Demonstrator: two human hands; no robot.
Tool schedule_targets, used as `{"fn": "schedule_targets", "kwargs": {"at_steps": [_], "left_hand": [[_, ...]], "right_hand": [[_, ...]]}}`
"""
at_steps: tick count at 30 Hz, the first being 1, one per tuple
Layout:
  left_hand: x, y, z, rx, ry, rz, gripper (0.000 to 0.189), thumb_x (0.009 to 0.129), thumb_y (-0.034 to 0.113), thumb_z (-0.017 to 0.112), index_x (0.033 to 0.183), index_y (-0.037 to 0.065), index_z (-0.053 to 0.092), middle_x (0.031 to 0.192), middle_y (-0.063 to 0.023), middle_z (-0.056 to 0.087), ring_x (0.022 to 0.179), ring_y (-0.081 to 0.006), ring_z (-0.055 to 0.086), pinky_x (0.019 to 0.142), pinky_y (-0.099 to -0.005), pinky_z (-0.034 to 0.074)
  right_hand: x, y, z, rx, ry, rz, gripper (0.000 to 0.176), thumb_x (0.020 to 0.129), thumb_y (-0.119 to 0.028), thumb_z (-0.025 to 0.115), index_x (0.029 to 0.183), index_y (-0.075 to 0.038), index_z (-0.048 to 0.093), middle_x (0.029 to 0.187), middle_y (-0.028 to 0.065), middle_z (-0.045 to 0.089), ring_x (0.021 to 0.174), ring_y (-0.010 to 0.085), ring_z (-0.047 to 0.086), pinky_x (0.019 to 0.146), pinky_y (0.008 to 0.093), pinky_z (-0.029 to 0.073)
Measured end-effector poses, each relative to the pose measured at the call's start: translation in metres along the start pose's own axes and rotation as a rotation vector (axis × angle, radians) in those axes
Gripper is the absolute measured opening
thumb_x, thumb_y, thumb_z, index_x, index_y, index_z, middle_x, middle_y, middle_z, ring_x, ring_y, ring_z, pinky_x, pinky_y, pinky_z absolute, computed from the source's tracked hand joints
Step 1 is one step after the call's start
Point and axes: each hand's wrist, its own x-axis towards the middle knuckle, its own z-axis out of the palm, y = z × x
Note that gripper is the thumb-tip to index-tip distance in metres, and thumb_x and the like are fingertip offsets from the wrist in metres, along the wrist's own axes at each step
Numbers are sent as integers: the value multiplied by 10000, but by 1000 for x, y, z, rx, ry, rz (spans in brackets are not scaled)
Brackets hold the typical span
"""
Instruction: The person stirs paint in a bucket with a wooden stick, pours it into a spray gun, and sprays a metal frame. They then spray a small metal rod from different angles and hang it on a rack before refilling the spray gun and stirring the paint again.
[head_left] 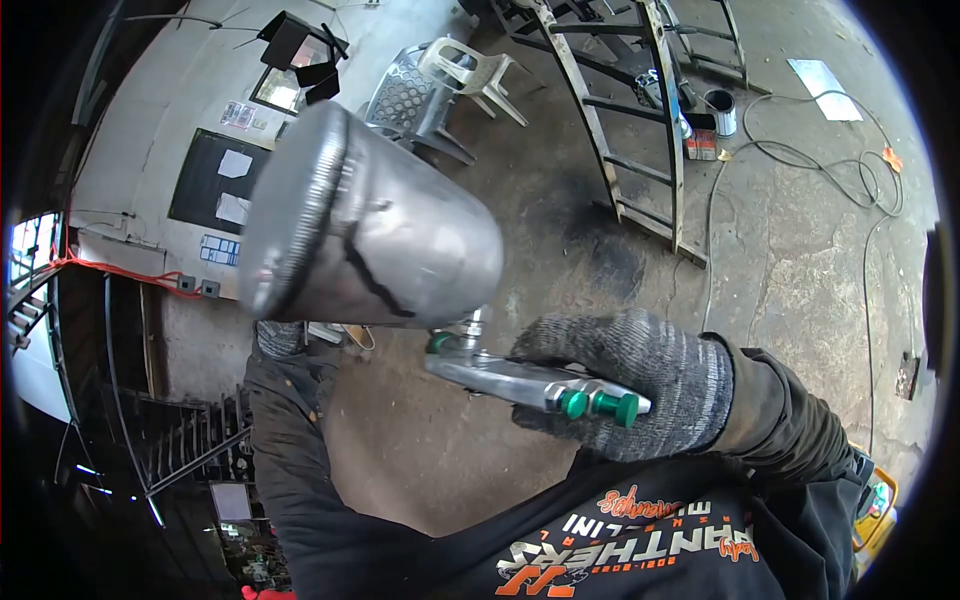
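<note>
My right hand, in a grey knitted glove, is wrapped round a spray gun with green knobs at its rear end. The metal paint cup on top of the gun is tilted, its ribbed lid facing left, and a dark streak runs down its side. Behind the cup, at the lower left, my gloved left hand shows only in small part. Its fingers are hidden. A pale, tan-edged thing shows beside it, too covered to name.
A dark stepladder stands on the concrete floor ahead. Near its foot are an open paint can and a red box. A long hose lies looped at the right. Plastic chairs stand by the left wall.
</note>
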Motion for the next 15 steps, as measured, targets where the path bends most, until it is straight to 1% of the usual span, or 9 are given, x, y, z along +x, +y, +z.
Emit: {"fn": "schedule_targets", "kwargs": {"at_steps": [1,4,5,8,9,12,13,15], "left_hand": [[0,1,0,-4,6,-7,174,881,32,710,754,32,591,849,-121,643,797,-236,669,735,-417,623],[-9,3,3,-4,33,-41,174,879,31,713,754,33,592,844,-119,641,789,-235,667,731,-416,621],[-13,4,4,-2,46,-56,174,878,31,714,753,33,592,842,-118,641,787,-235,666,730,-416,620],[-25,8,7,1,79,-100,175,875,30,717,753,34,593,838,-116,640,780,-234,663,726,-415,619],[-28,9,7,3,93,-116,175,874,29,718,753,34,593,836,-116,639,777,-234,662,725,-414,618],[-36,13,14,32,145,-98,175,872,28,722,752,34,594,831,-114,638,770,-233,659,721,-413,616],[-38,15,20,44,161,-64,173,868,30,730,761,42,595,827,-107,629,770,-224,648,711,-401,609],[-37,22,35,69,190,1,173,861,33,747,778,57,598,818,-95,613,771,-208,625,690,-377,596]], "right_hand": [[2,4,2,-44,41,-122,335,890,-185,757,1149,-7,641,956,166,711,859,304,720,745,393,561],[10,8,8,-14,15,-117,309,912,-200,731,1140,-10,644,939,164,712,858,301,725,744,397,562],[13,5,12,-8,42,-88,307,926,-223,718,1138,-13,646,910,167,710,837,309,721,739,406,560],[18,14,19,-106,43,33,283,926,-231,725,1109,-25,656,880,171,704,804,317,713,723,410,556],[19,21,24,-122,39,86,266,914,-240,743,1070,-38,667,887,185,693,808,335,698,725,409,556],[12,65,34,-146,70,111,298,915,-256,708,1136,-59,669,946,184,711,873,332,698,779,404,550],[7,74,34,-21,44,241,278,917,-260,715,1103,-55,680,938,165,715,851,305,696,774,391,544],[-4,105,38,-46,88,300,289,916,-261,721,1115,-55,681,933,159,714,848,296,693,778,391,540]]}}
